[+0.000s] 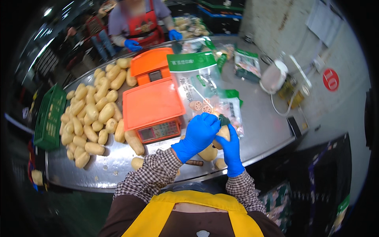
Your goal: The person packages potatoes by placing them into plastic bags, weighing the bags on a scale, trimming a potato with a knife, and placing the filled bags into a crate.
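Both hands wear blue gloves. My left hand (200,134) is closed on the lower edge of a clear plastic bag (195,86) with a green band and printed lotus root slices. My right hand (232,149) grips a pale lotus root piece (224,134) close beside it, at a dark green part of the packaging. Under the hands, more lotus root pieces (208,153) lie on the metal table (118,174). A wooden handle (194,162) shows by my left wrist; its other end is hidden.
Left of the orange scale (154,105) lies a heap of lotus root (91,112), with a green crate (50,118) at its far side. A second orange scale (152,63) stands behind. Across the table is a co-worker in a red apron (145,25). A white jug (275,77) stands right.
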`<state>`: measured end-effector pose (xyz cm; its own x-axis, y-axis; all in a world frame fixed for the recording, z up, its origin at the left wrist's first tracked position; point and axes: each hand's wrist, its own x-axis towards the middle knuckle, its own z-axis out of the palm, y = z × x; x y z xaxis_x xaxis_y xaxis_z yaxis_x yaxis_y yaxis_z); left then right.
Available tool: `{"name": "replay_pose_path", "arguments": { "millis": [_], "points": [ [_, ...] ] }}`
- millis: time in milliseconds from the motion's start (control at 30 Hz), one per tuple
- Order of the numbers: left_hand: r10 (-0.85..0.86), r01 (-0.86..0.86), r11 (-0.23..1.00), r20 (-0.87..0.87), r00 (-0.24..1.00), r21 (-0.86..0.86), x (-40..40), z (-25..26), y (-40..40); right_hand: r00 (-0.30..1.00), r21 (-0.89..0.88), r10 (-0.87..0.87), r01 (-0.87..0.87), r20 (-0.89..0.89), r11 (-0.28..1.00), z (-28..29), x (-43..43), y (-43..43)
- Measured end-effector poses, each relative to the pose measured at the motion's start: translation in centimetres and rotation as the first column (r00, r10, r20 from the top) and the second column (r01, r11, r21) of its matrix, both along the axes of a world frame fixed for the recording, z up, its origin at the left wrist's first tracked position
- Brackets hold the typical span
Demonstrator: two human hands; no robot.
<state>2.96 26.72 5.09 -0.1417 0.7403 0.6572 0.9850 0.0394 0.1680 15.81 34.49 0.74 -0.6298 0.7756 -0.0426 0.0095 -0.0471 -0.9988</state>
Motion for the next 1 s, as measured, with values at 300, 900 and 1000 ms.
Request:
{"name": "replay_pose_path", "arguments": {
  "millis": [300,900,1000],
  "points": [
    [0.156,-0.156,0.988,0.007,0.988,-0.007,-5.3,0.5,-6.1,0.950,-0.307,0.233,-0.290,-0.208,0.907,-4.8,-11.4,-3.8],
    [0.561,-0.483,0.828,0.416,0.715,-0.286,-7.8,-7.2,-17.3,0.855,-0.134,0.493,-0.514,-0.162,0.847,-5.1,-19.1,-8.0],
    [0.530,-0.438,0.848,0.512,0.677,-0.299,-8.0,-9.1,-16.8,0.931,0.295,0.362,-0.337,-0.033,0.894,-9.6,-20.0,-7.3]
  ]
}}
